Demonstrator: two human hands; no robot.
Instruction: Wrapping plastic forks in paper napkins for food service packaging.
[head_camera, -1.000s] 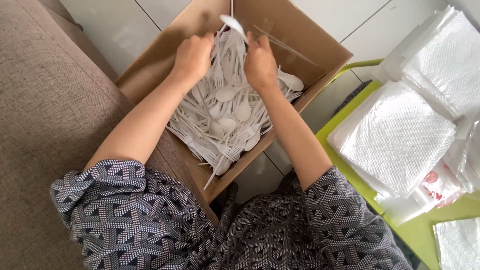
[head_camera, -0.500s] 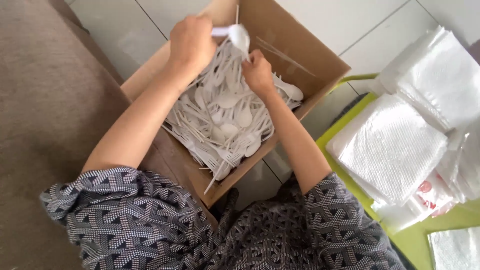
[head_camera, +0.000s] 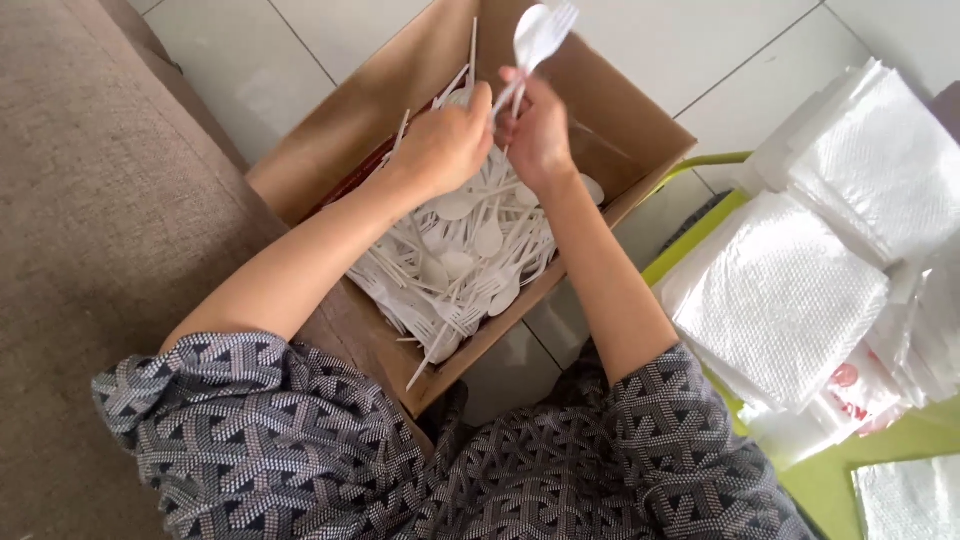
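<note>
Above the far half of an open cardboard box (head_camera: 640, 120), both hands are held close together, touching or nearly so. The left hand (head_camera: 445, 145) is closed in a loose fist around thin white utensil handles whose tips project upward past the knuckles. The fingers of the right hand (head_camera: 540, 130) are pinched narrowly on the handles of a white plastic spoon (head_camera: 528, 32) and a white plastic fork (head_camera: 562, 18), both raised upright above the box. Inside the box, a loose heap of white plastic cutlery (head_camera: 465, 265) is seen, spoons and forks mixed. To the right, stacks of white paper napkins (head_camera: 780, 300) are laid on a green stool (head_camera: 905, 445). To the left, a brown sofa cushion (head_camera: 90, 250) is visible; pale floor tiles (head_camera: 700, 50) lie beyond the box.
</note>
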